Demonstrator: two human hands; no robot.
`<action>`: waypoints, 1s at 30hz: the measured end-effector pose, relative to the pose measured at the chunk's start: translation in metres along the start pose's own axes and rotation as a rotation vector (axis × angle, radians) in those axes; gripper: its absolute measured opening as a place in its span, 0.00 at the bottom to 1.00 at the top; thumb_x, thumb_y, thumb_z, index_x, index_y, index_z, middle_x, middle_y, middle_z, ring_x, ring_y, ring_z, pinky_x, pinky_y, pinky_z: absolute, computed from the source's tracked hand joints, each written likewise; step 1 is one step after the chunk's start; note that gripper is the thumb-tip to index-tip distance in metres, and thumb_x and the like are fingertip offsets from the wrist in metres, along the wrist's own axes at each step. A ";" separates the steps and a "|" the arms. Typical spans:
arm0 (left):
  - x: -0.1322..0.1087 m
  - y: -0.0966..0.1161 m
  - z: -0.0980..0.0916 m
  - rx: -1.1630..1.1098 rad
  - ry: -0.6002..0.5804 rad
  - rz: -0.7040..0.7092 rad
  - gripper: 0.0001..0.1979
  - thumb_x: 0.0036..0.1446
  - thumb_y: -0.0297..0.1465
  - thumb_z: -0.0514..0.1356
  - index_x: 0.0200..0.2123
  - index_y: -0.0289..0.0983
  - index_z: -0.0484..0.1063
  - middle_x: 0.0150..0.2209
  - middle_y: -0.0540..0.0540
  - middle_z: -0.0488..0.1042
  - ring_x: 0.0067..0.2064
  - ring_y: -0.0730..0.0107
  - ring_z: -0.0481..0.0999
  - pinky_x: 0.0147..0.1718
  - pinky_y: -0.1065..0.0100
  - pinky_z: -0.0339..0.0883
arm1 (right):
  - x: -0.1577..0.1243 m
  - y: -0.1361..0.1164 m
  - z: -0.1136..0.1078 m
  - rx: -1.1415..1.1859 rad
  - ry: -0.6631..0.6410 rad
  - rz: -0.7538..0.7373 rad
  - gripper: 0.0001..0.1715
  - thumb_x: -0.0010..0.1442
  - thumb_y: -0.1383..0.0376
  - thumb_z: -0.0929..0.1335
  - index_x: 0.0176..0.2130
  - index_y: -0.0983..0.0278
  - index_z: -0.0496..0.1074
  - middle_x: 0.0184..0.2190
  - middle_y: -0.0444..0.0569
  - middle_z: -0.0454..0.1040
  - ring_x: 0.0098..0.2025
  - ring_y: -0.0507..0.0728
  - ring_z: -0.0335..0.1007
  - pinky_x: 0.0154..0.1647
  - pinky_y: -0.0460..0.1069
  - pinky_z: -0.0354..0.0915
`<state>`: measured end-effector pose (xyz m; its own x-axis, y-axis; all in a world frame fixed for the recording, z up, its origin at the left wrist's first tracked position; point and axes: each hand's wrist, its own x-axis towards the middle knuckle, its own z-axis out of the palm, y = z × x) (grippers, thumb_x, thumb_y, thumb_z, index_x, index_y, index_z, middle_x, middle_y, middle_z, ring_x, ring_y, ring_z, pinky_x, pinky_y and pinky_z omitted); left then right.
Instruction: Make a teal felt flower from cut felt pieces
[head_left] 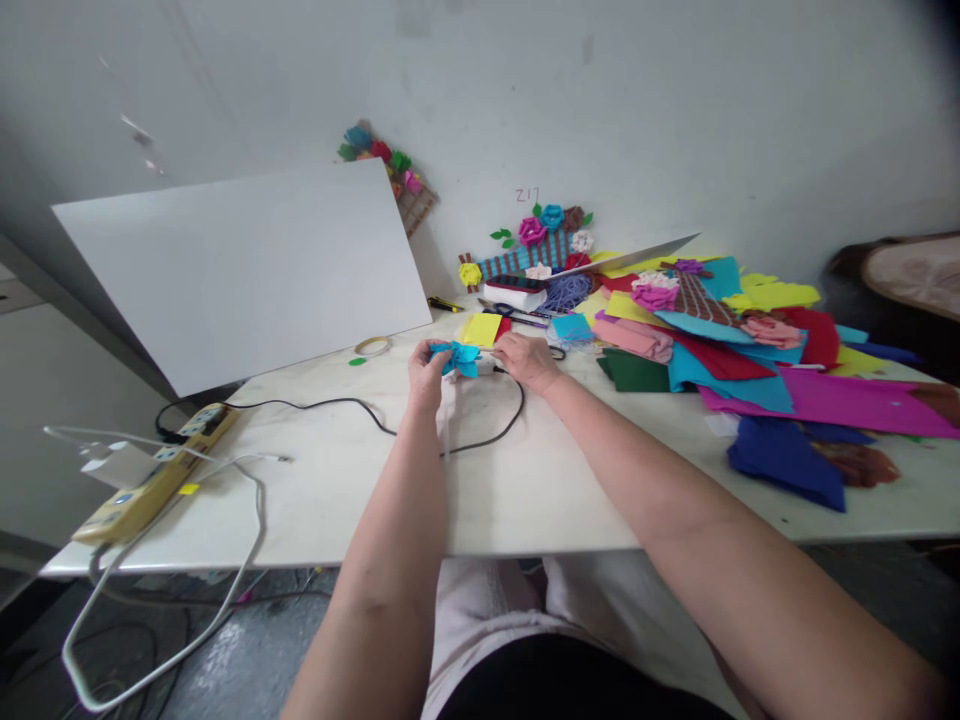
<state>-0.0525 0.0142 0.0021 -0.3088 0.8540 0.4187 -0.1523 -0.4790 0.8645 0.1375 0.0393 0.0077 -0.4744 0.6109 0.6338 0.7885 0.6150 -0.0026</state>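
Note:
My left hand (426, 378) is closed on a bright blue crepe paper flower (463, 360), its petals spread to the right of my fingers. Beside it, my right hand (527, 360) is pinched round a thin stick-like piece (487, 351) that points toward the flower. My fingers hide most of that piece, so its exact kind is unclear. Just below the flower lies a white device (480, 369) with a black cord (517, 410), partly covered. A yellow paper square (481, 328) rests on the table behind my hands.
Crepe paper sheets (750, 370) pile up on the right. A flower-decorated fan piece (529, 255) leans on the wall near purple string (568, 293). A white board (247, 270) stands back left. A yellow power strip (157, 480) with cables and a tape roll (373, 346) lie left.

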 end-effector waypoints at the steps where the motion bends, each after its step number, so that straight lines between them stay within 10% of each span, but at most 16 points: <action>1: 0.000 0.000 0.000 0.005 0.003 -0.001 0.10 0.38 0.31 0.64 0.27 0.36 0.69 0.27 0.49 0.71 0.27 0.74 0.69 0.28 0.70 0.64 | 0.000 0.000 -0.001 0.000 0.000 0.000 0.13 0.62 0.64 0.61 0.36 0.67 0.73 0.35 0.52 0.74 0.35 0.54 0.65 0.28 0.48 0.46; 30: -0.003 0.004 0.006 0.077 0.048 0.044 0.18 0.36 0.41 0.70 0.24 0.36 0.67 0.20 0.53 0.66 0.22 0.79 0.64 0.21 0.74 0.58 | -0.002 -0.001 0.000 -0.033 -0.011 0.004 0.13 0.62 0.65 0.61 0.35 0.66 0.73 0.35 0.52 0.74 0.36 0.54 0.66 0.27 0.49 0.45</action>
<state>-0.0471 0.0108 0.0061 -0.3586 0.8208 0.4445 -0.0657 -0.4972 0.8651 0.1378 0.0378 0.0066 -0.4754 0.6192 0.6249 0.8029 0.5957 0.0205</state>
